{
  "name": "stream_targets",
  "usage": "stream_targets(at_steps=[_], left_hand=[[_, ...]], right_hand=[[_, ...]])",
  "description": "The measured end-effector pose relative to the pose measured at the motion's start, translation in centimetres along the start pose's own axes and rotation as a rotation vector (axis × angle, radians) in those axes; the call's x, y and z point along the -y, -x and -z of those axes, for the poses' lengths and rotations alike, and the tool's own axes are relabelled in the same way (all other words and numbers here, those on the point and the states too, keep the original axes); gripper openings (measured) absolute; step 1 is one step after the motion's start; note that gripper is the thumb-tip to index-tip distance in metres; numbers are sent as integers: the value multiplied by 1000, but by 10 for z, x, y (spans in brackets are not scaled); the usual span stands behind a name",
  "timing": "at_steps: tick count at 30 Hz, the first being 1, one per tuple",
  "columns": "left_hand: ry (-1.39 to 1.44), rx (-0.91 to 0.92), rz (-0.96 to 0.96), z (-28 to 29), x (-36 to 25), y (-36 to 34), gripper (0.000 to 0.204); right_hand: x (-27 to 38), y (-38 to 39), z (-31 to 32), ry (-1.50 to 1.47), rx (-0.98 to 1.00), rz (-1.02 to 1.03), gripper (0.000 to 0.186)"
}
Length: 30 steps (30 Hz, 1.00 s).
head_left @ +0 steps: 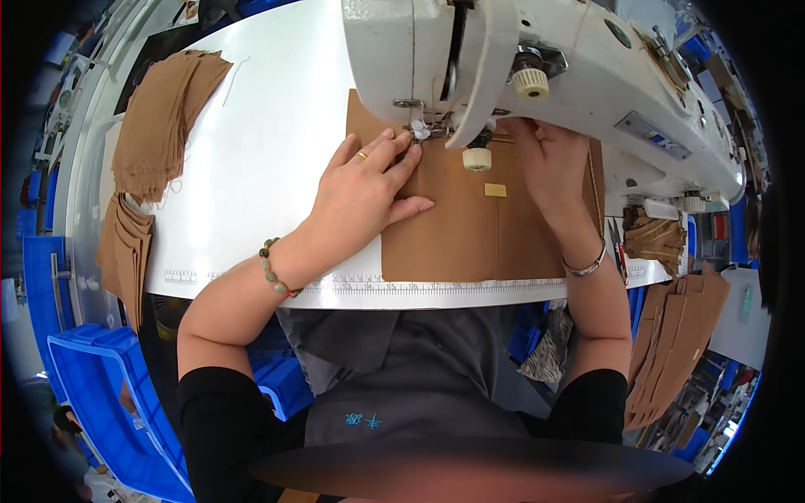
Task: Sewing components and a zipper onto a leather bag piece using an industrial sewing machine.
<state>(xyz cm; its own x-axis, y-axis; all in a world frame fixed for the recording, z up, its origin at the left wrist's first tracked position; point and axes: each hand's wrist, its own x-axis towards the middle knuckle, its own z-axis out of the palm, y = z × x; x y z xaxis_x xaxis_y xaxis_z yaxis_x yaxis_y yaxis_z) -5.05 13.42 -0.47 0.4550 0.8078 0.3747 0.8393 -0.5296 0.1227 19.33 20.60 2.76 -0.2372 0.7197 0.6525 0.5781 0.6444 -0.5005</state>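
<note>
Left hand (365, 189) lies flat and open on the brown fabric (453, 226) near the needle; right hand (549, 163) presses its 2 o'clock edge. Stitching looks barely begun; stacks (159, 126) wait at 10 o'clock.

Both forearms come up from the lower edge, bare below short black sleeves, elbows bent and spread apart. The left hand (366, 186) lies palm down, flat, with its fingers (394, 155) stretched forward and slightly to the right, close together, the thumb pointing off to the right. A ring sits on one finger and a beaded bracelet circles the left wrist. The right hand (552, 163) also lies palm down, reaching forward, its fingertips hidden from view. A thin bangle rings the right wrist.
</note>
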Motion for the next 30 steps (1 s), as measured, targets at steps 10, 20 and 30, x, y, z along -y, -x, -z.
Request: stream_targets(at_steps=[10, 20, 30], left_hand=[[-20, 7, 5, 3, -3, 1, 68], [1, -20, 5, -3, 0, 1, 66], [44, -7, 20, -8, 4, 1, 68]], right_hand=[[-5, 2, 8, -12, 82, 55, 6], [21, 14, 25, 143, 195, 420, 27], [110, 63, -35, -66, 35, 376, 71]])
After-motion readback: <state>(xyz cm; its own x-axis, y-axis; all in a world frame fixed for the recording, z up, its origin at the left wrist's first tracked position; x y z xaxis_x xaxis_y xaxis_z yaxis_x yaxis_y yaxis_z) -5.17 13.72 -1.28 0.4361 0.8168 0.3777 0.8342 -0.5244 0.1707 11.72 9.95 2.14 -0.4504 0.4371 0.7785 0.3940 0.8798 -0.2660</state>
